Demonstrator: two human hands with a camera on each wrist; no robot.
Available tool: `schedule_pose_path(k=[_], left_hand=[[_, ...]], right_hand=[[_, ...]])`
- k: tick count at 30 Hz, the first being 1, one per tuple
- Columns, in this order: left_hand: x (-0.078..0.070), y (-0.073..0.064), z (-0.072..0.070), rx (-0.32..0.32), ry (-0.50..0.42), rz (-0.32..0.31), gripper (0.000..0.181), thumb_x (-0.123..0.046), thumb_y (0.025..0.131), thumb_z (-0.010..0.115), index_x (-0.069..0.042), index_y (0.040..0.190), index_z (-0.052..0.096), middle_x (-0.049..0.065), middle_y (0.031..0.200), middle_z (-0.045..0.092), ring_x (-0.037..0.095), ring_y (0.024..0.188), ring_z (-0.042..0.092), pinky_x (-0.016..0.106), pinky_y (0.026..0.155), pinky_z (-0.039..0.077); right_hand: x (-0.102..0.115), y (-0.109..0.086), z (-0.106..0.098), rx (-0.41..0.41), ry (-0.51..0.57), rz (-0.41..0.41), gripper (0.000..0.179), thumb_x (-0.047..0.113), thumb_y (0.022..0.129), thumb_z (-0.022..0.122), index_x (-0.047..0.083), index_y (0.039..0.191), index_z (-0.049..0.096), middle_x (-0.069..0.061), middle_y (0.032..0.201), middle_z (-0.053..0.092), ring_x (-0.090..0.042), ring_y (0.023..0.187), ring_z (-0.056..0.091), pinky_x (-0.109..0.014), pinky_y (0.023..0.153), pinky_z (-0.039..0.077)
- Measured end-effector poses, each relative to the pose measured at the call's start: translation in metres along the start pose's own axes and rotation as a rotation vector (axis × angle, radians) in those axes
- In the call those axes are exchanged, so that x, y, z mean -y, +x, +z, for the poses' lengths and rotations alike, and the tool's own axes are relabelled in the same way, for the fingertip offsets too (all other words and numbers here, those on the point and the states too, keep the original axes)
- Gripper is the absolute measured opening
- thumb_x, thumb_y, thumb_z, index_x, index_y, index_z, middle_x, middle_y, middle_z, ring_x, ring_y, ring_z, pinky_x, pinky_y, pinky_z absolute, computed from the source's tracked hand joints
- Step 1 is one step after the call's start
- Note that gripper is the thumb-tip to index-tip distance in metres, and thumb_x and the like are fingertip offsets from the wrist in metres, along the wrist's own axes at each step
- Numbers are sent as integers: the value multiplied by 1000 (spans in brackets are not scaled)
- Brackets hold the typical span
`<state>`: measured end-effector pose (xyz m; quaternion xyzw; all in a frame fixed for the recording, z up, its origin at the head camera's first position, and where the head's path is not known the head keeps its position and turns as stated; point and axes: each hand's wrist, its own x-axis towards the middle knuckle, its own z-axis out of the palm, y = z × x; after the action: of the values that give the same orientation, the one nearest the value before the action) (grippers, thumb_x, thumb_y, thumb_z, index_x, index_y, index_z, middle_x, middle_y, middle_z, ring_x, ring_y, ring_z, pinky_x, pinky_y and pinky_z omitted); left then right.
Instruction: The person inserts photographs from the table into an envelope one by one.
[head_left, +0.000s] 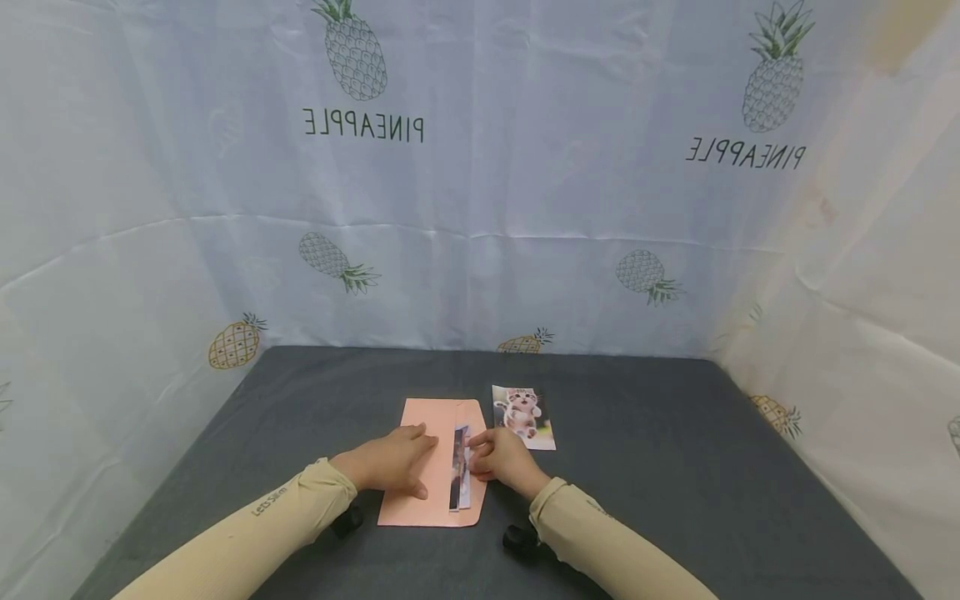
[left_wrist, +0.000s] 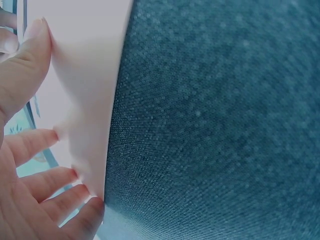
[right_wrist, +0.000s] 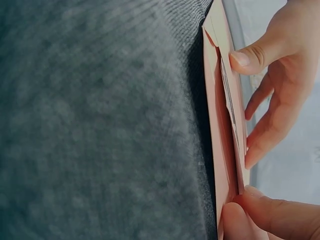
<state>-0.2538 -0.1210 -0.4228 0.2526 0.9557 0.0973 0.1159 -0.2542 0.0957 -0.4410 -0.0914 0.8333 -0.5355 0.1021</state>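
Observation:
A pink envelope [head_left: 420, 417] lies flat on the dark table, its flap side to the right. Several photos [head_left: 457, 483] stick out of its mouth. My left hand [head_left: 393, 460] rests on the envelope with thumb and fingers spread; in the left wrist view, its fingertips [left_wrist: 65, 172] touch the envelope's surface. At the photos' right edge is my right hand [head_left: 506, 460], fingers bent. Up close in the right wrist view, its fingertips [right_wrist: 255, 192] pinch a thin edge at the mouth, seemingly the photos. How far the photos reach inside is hidden.
A loose kitten photo [head_left: 519, 408] lies on the table [head_left: 637, 467] just beyond my right hand. A black device [head_left: 520, 540] sits beneath each wrist. A curtain with pineapple prints [head_left: 480, 183] hangs behind the table and along its sides.

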Motion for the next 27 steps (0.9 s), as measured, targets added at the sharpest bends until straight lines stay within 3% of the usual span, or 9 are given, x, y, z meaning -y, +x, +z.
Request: schedule_pose_path(k=[27], left_hand=[[-1,-1,0,1,-13,0,84,-43,73,81,-7,141,48,19,152,37,33,141,35,47,111,36]], right_hand=[[3,-1,3,-13,-46,-4,27,-10,78,70,-7,105,70,-10,74,69,-12,62,65,-30,60,58]])
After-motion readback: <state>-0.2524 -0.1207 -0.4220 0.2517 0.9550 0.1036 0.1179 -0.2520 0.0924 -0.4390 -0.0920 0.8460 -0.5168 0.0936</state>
